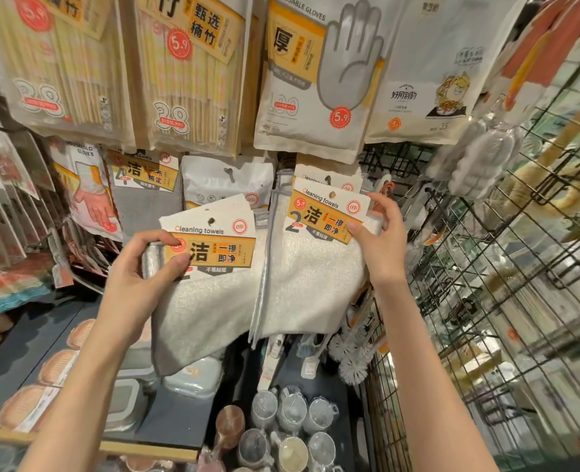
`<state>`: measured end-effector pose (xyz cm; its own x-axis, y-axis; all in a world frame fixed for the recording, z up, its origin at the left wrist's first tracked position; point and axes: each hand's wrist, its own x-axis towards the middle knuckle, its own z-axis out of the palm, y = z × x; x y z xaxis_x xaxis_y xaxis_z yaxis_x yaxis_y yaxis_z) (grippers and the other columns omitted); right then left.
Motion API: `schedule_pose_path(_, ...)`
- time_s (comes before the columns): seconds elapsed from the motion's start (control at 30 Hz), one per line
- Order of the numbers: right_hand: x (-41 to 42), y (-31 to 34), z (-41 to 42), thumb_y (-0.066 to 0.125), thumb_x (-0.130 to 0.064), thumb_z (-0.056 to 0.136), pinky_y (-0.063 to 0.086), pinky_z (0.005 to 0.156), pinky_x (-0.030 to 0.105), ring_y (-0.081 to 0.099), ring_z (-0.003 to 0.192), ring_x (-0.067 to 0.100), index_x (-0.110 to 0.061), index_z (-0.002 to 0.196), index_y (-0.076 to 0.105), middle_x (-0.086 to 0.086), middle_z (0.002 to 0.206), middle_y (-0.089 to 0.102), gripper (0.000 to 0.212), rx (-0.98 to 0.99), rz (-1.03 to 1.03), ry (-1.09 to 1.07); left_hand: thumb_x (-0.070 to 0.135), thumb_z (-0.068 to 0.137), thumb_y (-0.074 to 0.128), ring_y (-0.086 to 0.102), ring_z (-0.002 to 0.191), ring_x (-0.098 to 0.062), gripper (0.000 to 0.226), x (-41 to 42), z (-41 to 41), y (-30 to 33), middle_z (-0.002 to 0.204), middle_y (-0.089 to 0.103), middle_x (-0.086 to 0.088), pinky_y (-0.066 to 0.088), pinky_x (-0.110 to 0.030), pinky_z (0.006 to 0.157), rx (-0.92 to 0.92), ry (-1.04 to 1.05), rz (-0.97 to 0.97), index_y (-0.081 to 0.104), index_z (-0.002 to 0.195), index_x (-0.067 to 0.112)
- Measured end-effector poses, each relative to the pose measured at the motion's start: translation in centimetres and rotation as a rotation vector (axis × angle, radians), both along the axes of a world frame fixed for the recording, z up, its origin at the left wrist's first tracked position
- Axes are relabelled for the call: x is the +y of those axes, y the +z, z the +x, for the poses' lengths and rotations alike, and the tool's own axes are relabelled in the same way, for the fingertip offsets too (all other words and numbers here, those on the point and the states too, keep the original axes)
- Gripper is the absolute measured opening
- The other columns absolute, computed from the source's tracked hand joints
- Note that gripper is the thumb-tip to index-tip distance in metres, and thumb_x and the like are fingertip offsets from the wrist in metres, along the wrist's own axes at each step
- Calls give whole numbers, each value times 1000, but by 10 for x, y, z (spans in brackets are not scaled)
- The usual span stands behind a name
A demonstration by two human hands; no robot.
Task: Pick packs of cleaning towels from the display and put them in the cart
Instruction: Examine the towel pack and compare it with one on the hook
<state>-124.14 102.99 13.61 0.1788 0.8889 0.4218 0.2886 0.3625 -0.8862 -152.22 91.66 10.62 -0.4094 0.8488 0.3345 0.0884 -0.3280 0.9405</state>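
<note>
Gripping one cleaning-towel pack (207,284) at centre frame, the left hand (142,267) pinches its label; the right hand (380,243) pinches a second pack (312,267) beside it, apparently at its hook. Picking is underway; next, free it and turn toward the cart, unseen here.

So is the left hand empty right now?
No, the left hand pinches the label card of a cleaning towels pack, while the right hand grips a second pack.

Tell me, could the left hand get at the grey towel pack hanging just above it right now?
Probably not: the left hand already grips a cleaning towels pack, though nothing blocks the way to the grey towel pack.
</note>
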Motion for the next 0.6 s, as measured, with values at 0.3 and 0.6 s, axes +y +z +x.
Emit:
schedule_pose_path(0.3,18,2,-8,66,4,78,36,75,-4,52,97,-4,-14,120,56,-9,110,58,47,-2,25,-55,8,81,69,63,85,-6,32,-1,-13,0,97,64,13,52,-10,65,34,35,-14,59,79,38)
schedule_pose_path(0.6,54,-8,-18,66,-2,81,38,103,28,49,117,12,-18,128,55,1,124,53,50,-65,0,-183,2,80,68,60,74,10,28,6,-3,6,90,62,15,47,-5,62,22,36,7,58,84,27)
